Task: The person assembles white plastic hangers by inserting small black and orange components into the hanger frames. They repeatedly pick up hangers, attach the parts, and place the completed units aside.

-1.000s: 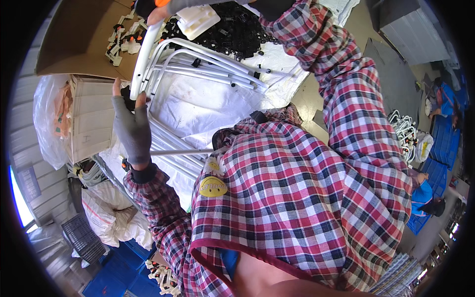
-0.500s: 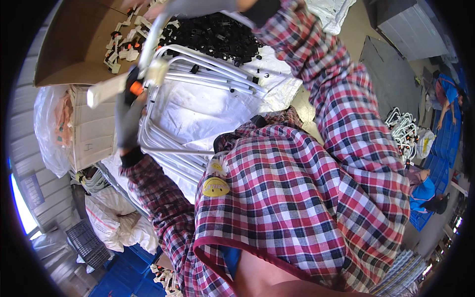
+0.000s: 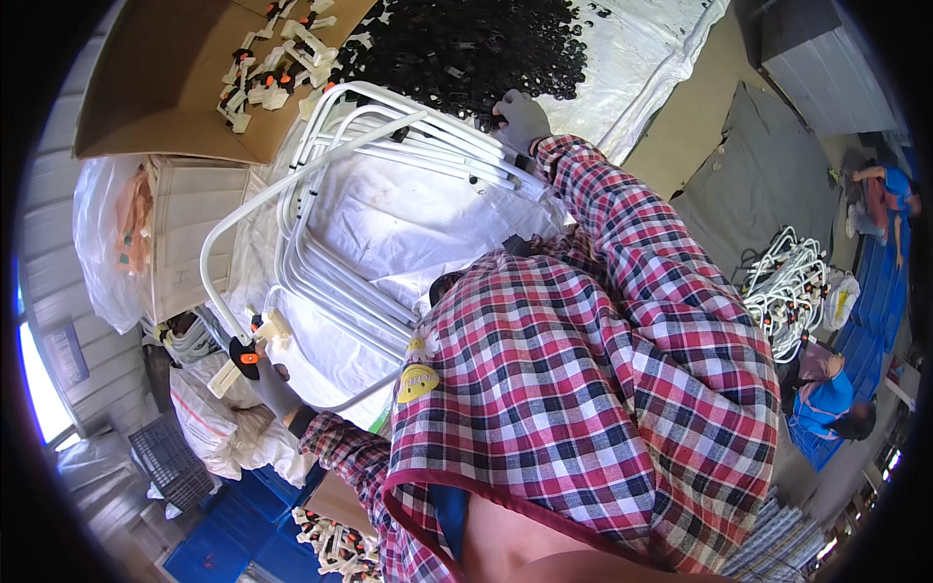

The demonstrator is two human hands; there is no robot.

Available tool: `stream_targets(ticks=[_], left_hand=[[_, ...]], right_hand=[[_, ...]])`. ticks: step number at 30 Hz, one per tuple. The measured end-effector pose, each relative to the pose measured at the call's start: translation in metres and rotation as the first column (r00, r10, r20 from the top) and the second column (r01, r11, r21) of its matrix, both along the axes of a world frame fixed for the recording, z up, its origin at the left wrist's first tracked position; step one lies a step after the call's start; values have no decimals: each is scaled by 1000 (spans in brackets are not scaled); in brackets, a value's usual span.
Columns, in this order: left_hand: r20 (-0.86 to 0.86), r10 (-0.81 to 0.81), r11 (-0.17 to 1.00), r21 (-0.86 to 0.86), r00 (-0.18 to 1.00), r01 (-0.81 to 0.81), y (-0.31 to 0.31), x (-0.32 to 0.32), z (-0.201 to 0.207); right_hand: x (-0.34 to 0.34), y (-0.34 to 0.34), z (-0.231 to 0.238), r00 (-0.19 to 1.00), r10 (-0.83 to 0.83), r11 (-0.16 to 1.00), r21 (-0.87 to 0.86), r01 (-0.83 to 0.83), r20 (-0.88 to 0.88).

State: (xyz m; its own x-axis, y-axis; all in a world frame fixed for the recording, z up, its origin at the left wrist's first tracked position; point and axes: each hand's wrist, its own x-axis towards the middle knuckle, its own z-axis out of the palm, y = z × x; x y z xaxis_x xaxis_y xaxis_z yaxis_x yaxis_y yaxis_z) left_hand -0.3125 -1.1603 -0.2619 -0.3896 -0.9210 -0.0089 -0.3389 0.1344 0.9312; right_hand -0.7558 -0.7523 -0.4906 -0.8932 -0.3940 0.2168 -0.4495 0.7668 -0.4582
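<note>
At lower left my left hand, in a grey glove, is closed round a bent white tube frame, next to a cream clamp bracket with a black and orange knob. The frame slants up over a stack of similar white tube frames lying on a white sheet. My right hand, gloved too, is at the near edge of a heap of small black plastic parts. Its fingers are curled in; what they hold, if anything, I cannot make out.
A cardboard box with cream and orange brackets stands at far left. Below it are a white carton and woven sacks. Two people in blue work at the right, near piled white frames.
My left hand has lowered the frame toward me and to the left. My right hand has left the frame's far end and come down to the black parts.
</note>
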Motion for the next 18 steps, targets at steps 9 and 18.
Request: stream_targets(ticks=[9, 18], left_hand=[[4, -120, 985, -121, 993, 120, 11, -59, 27], [13, -312, 937, -162, 950, 310, 23, -104, 43]], right_hand=[[-16, 8, 32, 743, 384, 612, -754, 240, 548], [3, 43, 99, 964, 253, 937, -227, -264, -79]])
